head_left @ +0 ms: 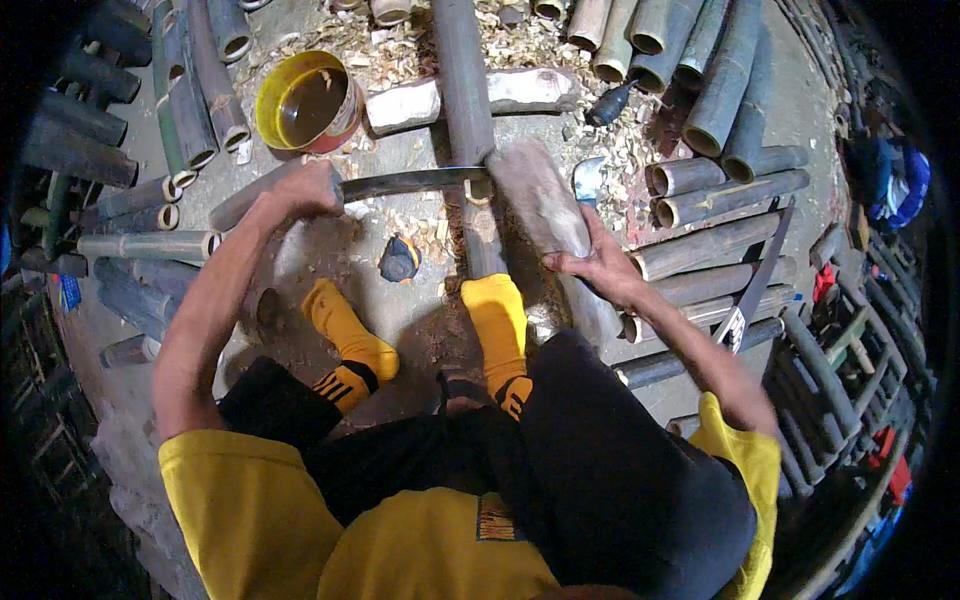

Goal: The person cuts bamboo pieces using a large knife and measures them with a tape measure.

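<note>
- A long dark bamboo pole lay on the ground straight ahead of the person, running from between the feet up to the top edge of the view, and crossed a pale wooden block set beneath it
- A curved knife blade lay across the pole, edge against it, just beyond the feet
- The left hand was closed in a fist around the knife's handle, to the left of the pole
- The right hand was wrapped round the near end of a thick grey wooden club, whose far end sat over the tip of the blade at the pole
- The foot in a yellow sock rested on the pole's near end; the other yellow-socked foot stood to its left on the bare ground
- Wood chips lay scattered about the block
- A yellow tin stood to the left of the block
- Cut bamboo tubes lay stacked at the right, more at the left
- A saw lay over the tubes on the right
</note>
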